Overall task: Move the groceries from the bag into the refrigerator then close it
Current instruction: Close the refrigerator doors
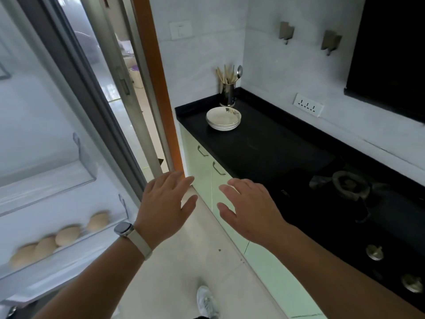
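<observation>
At the far left the refrigerator door (34,134) stands open, its inner side toward the camera. Its lower door shelf (69,252) holds a blurred row of eggs (67,234). The refrigerator's main compartment and the grocery bag are both out of view, so I cannot tell how many groceries are already inside. Just right of the door, the left hand (164,208), with a smartwatch (124,229) on its wrist, reaches out over the floor, fingers straight and spread, gripping nothing. The right hand (250,212) is near it but apart, likewise flat and empty. Further right, the black surface (264,143) carries stacked bowls (223,118) and a utensil holder (227,93), with a gas burner (347,185) nearer. With the hands empty and the door open, at least the closing looks left to do
</observation>
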Available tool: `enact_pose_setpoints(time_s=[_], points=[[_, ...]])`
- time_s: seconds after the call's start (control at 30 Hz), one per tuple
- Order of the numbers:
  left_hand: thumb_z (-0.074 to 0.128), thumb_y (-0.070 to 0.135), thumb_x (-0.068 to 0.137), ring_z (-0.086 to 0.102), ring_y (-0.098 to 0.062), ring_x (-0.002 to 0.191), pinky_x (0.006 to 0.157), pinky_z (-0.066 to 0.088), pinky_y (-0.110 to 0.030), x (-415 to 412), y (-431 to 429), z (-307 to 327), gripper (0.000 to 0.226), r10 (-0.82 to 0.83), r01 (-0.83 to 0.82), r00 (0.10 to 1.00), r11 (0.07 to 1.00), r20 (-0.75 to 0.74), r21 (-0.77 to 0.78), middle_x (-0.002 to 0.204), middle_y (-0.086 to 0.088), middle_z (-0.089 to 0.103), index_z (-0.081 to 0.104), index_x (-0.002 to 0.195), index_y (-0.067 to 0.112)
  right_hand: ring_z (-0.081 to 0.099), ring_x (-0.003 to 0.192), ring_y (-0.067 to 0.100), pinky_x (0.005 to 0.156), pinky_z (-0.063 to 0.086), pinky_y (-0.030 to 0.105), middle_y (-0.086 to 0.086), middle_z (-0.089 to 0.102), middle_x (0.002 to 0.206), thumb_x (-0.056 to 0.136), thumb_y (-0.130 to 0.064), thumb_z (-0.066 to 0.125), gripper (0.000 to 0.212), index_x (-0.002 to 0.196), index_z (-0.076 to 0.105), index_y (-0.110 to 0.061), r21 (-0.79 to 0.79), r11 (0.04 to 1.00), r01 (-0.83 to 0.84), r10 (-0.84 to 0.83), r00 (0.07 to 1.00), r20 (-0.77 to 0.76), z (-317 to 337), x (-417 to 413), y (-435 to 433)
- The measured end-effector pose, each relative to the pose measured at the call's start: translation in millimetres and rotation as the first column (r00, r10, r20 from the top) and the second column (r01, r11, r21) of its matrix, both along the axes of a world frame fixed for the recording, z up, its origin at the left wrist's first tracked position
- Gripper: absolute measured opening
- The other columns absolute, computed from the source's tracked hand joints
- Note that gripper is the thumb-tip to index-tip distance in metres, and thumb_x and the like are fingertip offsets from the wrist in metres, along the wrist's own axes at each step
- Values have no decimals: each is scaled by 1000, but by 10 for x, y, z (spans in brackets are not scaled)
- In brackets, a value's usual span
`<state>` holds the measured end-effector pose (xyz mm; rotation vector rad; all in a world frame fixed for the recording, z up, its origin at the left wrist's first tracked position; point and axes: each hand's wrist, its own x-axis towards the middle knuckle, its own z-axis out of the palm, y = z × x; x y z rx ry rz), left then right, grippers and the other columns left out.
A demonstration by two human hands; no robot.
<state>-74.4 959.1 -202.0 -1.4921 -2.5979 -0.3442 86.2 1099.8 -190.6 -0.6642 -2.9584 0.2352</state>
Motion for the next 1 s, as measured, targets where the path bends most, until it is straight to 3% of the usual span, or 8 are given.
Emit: enact_pose_setpoints(time_s=[0.27, 0.43, 0.73, 1.0], points=[[61, 45, 92, 54, -29, 129, 109, 38, -49, -569, 422, -119, 44, 60, -61, 998, 998, 26, 28, 136, -4, 61, 60, 131, 26, 49, 126, 19, 104, 37, 38, -1, 55, 137, 87, -60, 9, 74, 136, 52, -25, -3, 997, -76, 76, 997, 13, 28, -926, 497], [53, 49, 93, 58, -29, 124, 104, 43, -50, -999, 562, -96, 43, 93, -94, 996, 991, 12, 92, 131, -5, 64, 64, 126, 24, 43, 132, 17, 108, 32, 37, -4, 49, 142, 81, -62, 2, 82, 139, 47, -27, -26, 991, -135, 135, 991, 9, 134, -1446, 636], [39, 54, 93, 60, -31, 121, 102, 44, -52, -1404, 720, 29, 51, 160, -154, 986, 979, -35, 135, 128, -7, 66, 65, 123, 22, 50, 124, 17, 103, 36, 37, -3, 56, 132, 90, -56, 23, 59, 130, 54, -26, -66, 979, -194, 188, 978, -87, 3, -2048, 950], [50, 45, 92, 49, -30, 132, 109, 37, -55, -1549, 802, -30, 44, 301, -291, 951, 949, -73, 121, 138, -7, 59, 57, 130, 25, 54, 117, 16, 98, 40, 33, -2, 60, 127, 97, -49, 41, 44, 128, 56, -22, -142, 892, -430, 386, 886, -257, -232, -2830, 1154]])
